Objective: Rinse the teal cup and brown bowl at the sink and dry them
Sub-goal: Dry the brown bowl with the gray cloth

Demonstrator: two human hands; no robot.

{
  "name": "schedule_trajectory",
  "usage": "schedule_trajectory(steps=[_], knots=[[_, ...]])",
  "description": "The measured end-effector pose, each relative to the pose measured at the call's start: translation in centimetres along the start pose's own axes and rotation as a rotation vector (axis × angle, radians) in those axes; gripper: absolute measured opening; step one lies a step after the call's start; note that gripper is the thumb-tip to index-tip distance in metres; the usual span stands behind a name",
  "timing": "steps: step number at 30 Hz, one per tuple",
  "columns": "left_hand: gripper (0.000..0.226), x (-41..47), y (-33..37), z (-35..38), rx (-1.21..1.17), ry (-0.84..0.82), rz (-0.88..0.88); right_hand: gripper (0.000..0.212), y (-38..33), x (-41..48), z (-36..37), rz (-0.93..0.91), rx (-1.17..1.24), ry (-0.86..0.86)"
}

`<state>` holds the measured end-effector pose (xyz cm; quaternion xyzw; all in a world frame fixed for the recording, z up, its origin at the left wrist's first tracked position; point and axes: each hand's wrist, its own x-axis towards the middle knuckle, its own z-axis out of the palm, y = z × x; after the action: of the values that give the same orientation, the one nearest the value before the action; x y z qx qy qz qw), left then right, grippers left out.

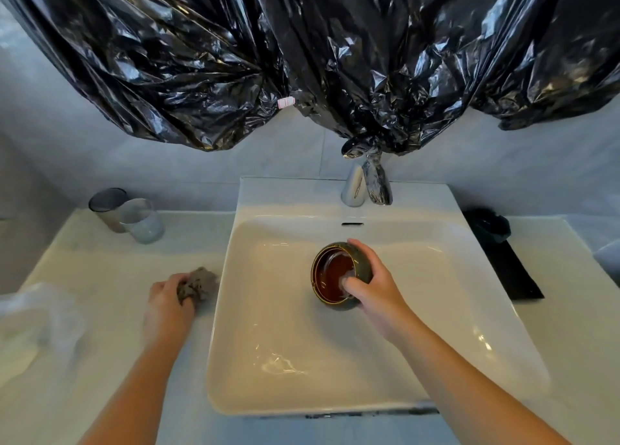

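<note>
While the right hand gripped the tilted brown bowl over the sink middle, the left hand closed on a grey cloth at the surface's sink-side edge; wiping inside first would suit.

White countertop runs under everything, with the white sink basin set into its middle. Far left on the counter, two tumblers stand touching: a dark smoky one and a clear one just nearer. By the basin's left rim, a crumpled grey cloth sits on the counter under my left hand. Right of the basin, a black mat with a dark bundle at its far end.
</note>
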<state>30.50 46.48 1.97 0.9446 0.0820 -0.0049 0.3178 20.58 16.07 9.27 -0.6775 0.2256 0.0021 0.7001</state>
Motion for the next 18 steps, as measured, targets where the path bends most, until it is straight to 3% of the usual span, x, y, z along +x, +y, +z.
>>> schedule_trajectory(steps=[5, 8, 12, 18], knots=[[0.044, -1.7, 4.7, -3.1, -0.264, 0.176, 0.124, 0.067, -0.4, -0.2, -0.4, 0.012, 0.087, 0.017], [0.041, -4.1, 9.0, -4.3, -0.313, 0.209, 0.316, 0.065, -0.8, -0.1, -1.1, 0.02, 0.173, -0.012], [0.045, -8.1, 15.1, -2.5, -0.331, 0.051, 0.61, 0.059, -1.2, -0.2, -2.1, 0.027, 0.281, -0.02], [0.049, -11.3, 19.4, 4.7, 0.006, -0.165, 0.946, 0.036, -0.8, -0.2, -4.4, 0.042, 0.404, -0.024]])
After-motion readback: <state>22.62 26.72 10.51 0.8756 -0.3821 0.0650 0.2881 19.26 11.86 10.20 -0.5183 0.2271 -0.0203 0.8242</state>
